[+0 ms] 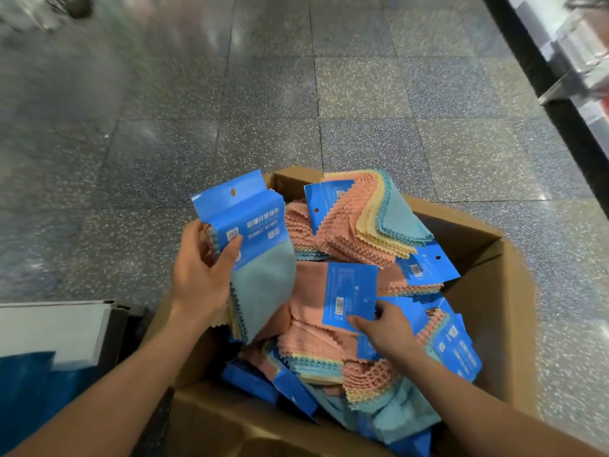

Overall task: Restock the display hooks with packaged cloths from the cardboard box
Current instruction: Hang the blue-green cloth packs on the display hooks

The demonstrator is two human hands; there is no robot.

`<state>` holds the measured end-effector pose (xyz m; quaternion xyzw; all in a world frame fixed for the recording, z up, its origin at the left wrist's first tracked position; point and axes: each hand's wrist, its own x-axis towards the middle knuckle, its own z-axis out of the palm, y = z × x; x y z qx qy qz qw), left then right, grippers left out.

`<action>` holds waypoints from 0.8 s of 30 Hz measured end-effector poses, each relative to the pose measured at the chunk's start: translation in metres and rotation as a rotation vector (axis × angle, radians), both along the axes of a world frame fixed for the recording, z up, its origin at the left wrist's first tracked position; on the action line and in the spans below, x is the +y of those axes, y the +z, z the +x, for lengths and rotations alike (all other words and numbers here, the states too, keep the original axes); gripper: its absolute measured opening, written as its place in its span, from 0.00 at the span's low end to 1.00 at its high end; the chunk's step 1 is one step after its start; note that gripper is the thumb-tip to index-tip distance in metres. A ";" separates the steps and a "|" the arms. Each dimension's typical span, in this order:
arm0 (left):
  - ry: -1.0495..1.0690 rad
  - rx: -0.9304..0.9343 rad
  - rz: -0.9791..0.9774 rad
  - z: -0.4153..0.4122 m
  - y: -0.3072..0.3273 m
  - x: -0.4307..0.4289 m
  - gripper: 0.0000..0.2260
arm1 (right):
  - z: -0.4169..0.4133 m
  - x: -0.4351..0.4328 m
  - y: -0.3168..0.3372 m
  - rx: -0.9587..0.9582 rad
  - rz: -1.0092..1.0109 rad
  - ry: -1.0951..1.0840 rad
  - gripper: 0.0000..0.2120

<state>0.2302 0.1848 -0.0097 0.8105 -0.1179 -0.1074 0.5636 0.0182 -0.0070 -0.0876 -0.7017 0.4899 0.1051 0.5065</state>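
Observation:
An open cardboard box (487,291) on the floor holds several packs of pink, yellow and blue cloths with blue card headers. My left hand (201,268) holds a stack of packs (257,255) above the box's left edge, blue header up with its hang hole at the top. My right hand (385,324) is down in the box, fingers pinching the blue header card (349,291) of a pink-fronted pack lying there. No display hooks are in view.
Grey speckled floor tiles (329,94) spread beyond the box. A black-edged shelf base (560,103) runs along the upper right. A white and black panel (56,331) and blue material (29,384) lie at the lower left beside the box.

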 end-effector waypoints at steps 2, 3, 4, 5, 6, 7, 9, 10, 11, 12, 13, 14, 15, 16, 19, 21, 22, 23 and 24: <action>-0.014 0.009 -0.014 -0.002 0.009 0.003 0.14 | -0.001 0.005 0.011 -0.045 -0.050 -0.022 0.17; -0.015 -0.001 -0.014 -0.003 0.016 0.005 0.15 | -0.002 0.007 0.018 -0.085 -0.084 -0.035 0.16; -0.012 -0.016 -0.014 -0.005 0.023 0.007 0.15 | -0.002 0.009 0.027 -0.126 -0.110 -0.052 0.16; -0.008 -0.025 -0.011 -0.007 0.030 0.009 0.14 | -0.002 0.010 0.038 -0.161 -0.137 -0.071 0.16; -0.006 -0.028 -0.013 -0.009 0.039 0.012 0.14 | -0.002 0.010 0.049 -0.202 -0.160 -0.090 0.17; -0.004 -0.025 -0.024 -0.012 0.048 0.014 0.13 | -0.002 0.009 0.060 -0.255 -0.180 -0.111 0.18; -0.008 -0.029 -0.038 -0.017 0.070 0.017 0.13 | -0.001 0.004 0.085 -0.360 -0.211 -0.157 0.18; -0.004 -0.028 -0.052 -0.019 0.082 0.019 0.13 | 0.000 0.002 0.101 -0.400 -0.212 -0.182 0.19; -0.002 -0.021 -0.073 -0.022 0.095 0.020 0.13 | 0.002 -0.001 0.118 -0.439 -0.199 -0.211 0.20; -0.005 -0.014 -0.091 -0.025 0.107 0.022 0.13 | 0.003 -0.003 0.134 -0.478 -0.174 -0.248 0.22; -0.005 -0.015 -0.106 -0.028 0.121 0.024 0.13 | 0.002 -0.007 0.149 -0.519 -0.153 -0.280 0.24; 0.006 -0.022 -0.121 -0.032 0.134 0.027 0.14 | 0.001 -0.010 0.164 -0.560 -0.145 -0.304 0.25; 0.024 -0.023 -0.134 -0.037 0.147 0.029 0.14 | -0.001 -0.014 0.179 -0.596 -0.153 -0.313 0.25; 0.048 -0.016 -0.144 -0.044 0.161 0.032 0.13 | -0.004 -0.017 0.193 -0.626 -0.158 -0.308 0.24; 0.084 0.009 -0.190 -0.071 0.205 0.044 0.13 | -0.019 -0.019 0.241 -0.729 -0.125 -0.280 0.14; 0.096 0.011 -0.203 -0.089 0.233 0.053 0.12 | -0.033 -0.017 0.277 -0.798 -0.096 -0.245 0.05; 0.102 0.007 -0.211 -0.099 0.246 0.058 0.11 | -0.040 -0.017 0.291 -0.827 -0.082 -0.236 0.03; 0.107 -0.001 -0.215 -0.108 0.260 0.063 0.11 | -0.046 -0.016 0.304 -0.846 -0.062 -0.235 0.03; 0.112 -0.003 -0.220 -0.118 0.277 0.068 0.10 | -0.050 -0.014 0.315 -0.861 -0.044 -0.252 0.07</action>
